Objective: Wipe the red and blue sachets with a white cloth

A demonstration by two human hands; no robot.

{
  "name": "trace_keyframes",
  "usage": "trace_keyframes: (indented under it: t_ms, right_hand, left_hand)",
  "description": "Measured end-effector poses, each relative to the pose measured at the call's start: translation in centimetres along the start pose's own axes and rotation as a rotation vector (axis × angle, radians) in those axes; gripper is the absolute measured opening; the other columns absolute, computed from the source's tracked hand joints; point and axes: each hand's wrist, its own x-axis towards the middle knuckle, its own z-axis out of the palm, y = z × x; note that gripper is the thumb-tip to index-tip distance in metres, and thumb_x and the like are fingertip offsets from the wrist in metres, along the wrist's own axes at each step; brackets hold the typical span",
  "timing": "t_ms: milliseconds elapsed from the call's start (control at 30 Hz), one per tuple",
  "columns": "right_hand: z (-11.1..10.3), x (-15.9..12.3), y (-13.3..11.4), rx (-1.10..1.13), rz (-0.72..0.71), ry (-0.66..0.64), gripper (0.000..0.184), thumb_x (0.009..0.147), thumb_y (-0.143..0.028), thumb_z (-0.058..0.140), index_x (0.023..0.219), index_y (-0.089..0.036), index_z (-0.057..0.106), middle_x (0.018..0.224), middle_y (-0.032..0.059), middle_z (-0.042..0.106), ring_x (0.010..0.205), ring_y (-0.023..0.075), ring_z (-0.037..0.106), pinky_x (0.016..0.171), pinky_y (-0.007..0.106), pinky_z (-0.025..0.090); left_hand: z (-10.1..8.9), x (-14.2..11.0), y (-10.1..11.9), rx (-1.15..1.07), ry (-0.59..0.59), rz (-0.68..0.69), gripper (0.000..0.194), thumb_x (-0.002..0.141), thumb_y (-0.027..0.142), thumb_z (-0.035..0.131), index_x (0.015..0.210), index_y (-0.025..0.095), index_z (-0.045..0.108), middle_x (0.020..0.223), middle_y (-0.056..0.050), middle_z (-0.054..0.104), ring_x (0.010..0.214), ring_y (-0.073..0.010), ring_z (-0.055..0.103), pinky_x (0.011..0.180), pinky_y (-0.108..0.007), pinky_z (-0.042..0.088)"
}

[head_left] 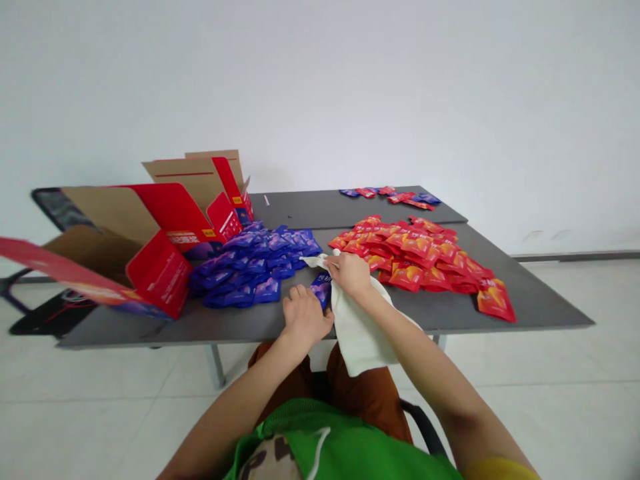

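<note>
A dark table spans the view in front of a pale wall. Open red cartons with brown insides stand at its left end, flaps spread. To the right of centre lies a broad heap of red packets, one packet at its near right corner. A heap of blue packets sits between the cartons and the hands, right beside the cartons. A pale cloth item hangs from the right grip over the near edge of the table, above the person's lap; the right grip is closed on its upper part, and a thin end sticks out to the left beyond the fingers. The left grip is low by the near edge, loosely curled, thumb apart from the fingers. A few red and blue packets lie scattered at the far side. A single blue packet lies between the two hands, just left of the cloth, its lower end by the left thumb; whether the left grip pinches it, I cannot tell. A small white stick rests farther back.
</note>
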Motion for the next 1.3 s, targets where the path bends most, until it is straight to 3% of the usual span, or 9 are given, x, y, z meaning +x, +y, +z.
trace_keyframes:
  t_ms: [100, 200, 300, 467, 567, 767, 900, 1100, 1300]
  right_hand:
    - [-2.1, -1.8, 0.4, 0.108, -0.083, 0.174, 0.038, 0.097, -0.048, 0.043, 0.117, -0.028, 0.067, 0.094, 0.0068, 0.067, 0.084, 0.0175, 0.062, 0.076, 0.023, 0.043]
    - [-3.9, -4.0, 1.0, 0.266, -0.144, 0.317, 0.036, 0.097, -0.046, 0.044, 0.114, -0.027, 0.069, 0.093, 0.0047, 0.067, 0.081, 0.0151, 0.061, 0.076, 0.022, 0.043]
    - [-4.9, -5.9, 1.3, 0.395, -0.187, 0.385, 0.034, 0.097, -0.043, 0.047, 0.109, -0.023, 0.071, 0.09, 0.0044, 0.067, 0.079, 0.0136, 0.06, 0.074, 0.021, 0.042]
    - [-4.6, -7.8, 1.0, 0.386, -0.175, 0.31, 0.038, 0.097, -0.047, 0.043, 0.116, -0.025, 0.069, 0.089, 0.0043, 0.065, 0.08, 0.0127, 0.059, 0.072, 0.02, 0.041]
    - [-3.2, -8.1, 0.3, 0.337, -0.077, 0.245, 0.044, 0.099, -0.051, 0.037, 0.12, -0.026, 0.066, 0.091, 0.0041, 0.064, 0.079, 0.0117, 0.059, 0.073, 0.019, 0.041]
    - [1.6, -7.7, -2.6, 0.252, -0.229, -0.017, 0.036, 0.098, -0.048, 0.041, 0.129, -0.037, 0.057, 0.099, -0.0001, 0.064, 0.087, 0.0119, 0.06, 0.075, 0.019, 0.041]
    - [3.7, -6.6, -3.5, 0.185, -0.032, -0.078, 0.036, 0.097, -0.042, 0.042, 0.129, -0.029, 0.053, 0.104, 0.0035, 0.065, 0.09, 0.0177, 0.062, 0.076, 0.024, 0.043]
    - [2.7, -3.4, -1.2, -0.081, 0.231, -0.159, 0.028, 0.097, -0.034, 0.041, 0.116, -0.021, 0.056, 0.094, 0.0092, 0.066, 0.088, 0.0231, 0.064, 0.076, 0.031, 0.045]
    - [0.7, -4.8, -1.5, 0.035, 0.14, -0.067, 0.024, 0.092, -0.044, 0.051, 0.102, -0.027, 0.063, 0.092, 0.003, 0.067, 0.086, 0.0211, 0.063, 0.074, 0.028, 0.043]
  left_hand:
    - [0.6, 0.5, -0.3, -0.036, 0.041, -0.031, 0.049, 0.082, 0.047, 0.046, 0.098, 0.004, 0.062, 0.097, -0.02, 0.057, 0.095, -0.0321, 0.054, 0.076, -0.04, 0.043]
    - [1.3, 0.8, -1.5, -0.134, 0.104, -0.042, 0.046, 0.093, 0.033, 0.026, 0.092, 0.006, 0.064, 0.092, -0.018, 0.06, 0.089, -0.0276, 0.058, 0.078, -0.037, 0.044]
    - [1.9, 0.8, -3.5, -0.39, 0.09, -0.104, 0.045, 0.094, 0.025, 0.022, 0.089, 0.007, 0.063, 0.086, -0.016, 0.063, 0.081, -0.0234, 0.062, 0.074, -0.033, 0.045]
    - [2.4, 0.6, -5.7, -1.226, -0.188, -0.235, 0.033, 0.089, 0.03, 0.037, 0.085, 0.01, 0.063, 0.052, -0.001, 0.055, 0.044, -0.0116, 0.051, 0.049, -0.022, 0.04]
    - [2.5, 0.8, -5.4, -1.468, -0.323, -0.352, 0.03, 0.084, 0.028, 0.043, 0.089, 0.008, 0.063, 0.048, 0.001, 0.054, 0.037, -0.0089, 0.047, 0.042, -0.019, 0.037]
    - [2.8, 1.7, -5.1, -1.473, -0.385, -0.266, 0.018, 0.074, 0.022, 0.054, 0.087, 0.012, 0.06, 0.054, 0.002, 0.059, 0.038, -0.0083, 0.051, 0.043, -0.019, 0.043]
    - [3.8, 2.0, -5.6, -1.388, -0.423, -0.086, 0.019, 0.081, 0.027, 0.049, 0.072, 0.012, 0.057, 0.048, 0.002, 0.055, 0.037, -0.0072, 0.048, 0.039, -0.016, 0.038]
    - [4.7, 1.6, -5.7, -1.345, -0.344, -0.144, 0.028, 0.087, 0.031, 0.046, 0.091, 0.009, 0.063, 0.048, 0.002, 0.056, 0.037, -0.0098, 0.051, 0.042, -0.019, 0.042]
    - [4.5, 1.1, -5.7, -1.421, -0.292, -0.228, 0.031, 0.086, 0.037, 0.048, 0.094, 0.01, 0.062, 0.052, 0.0, 0.06, 0.042, -0.0126, 0.057, 0.044, -0.022, 0.047]
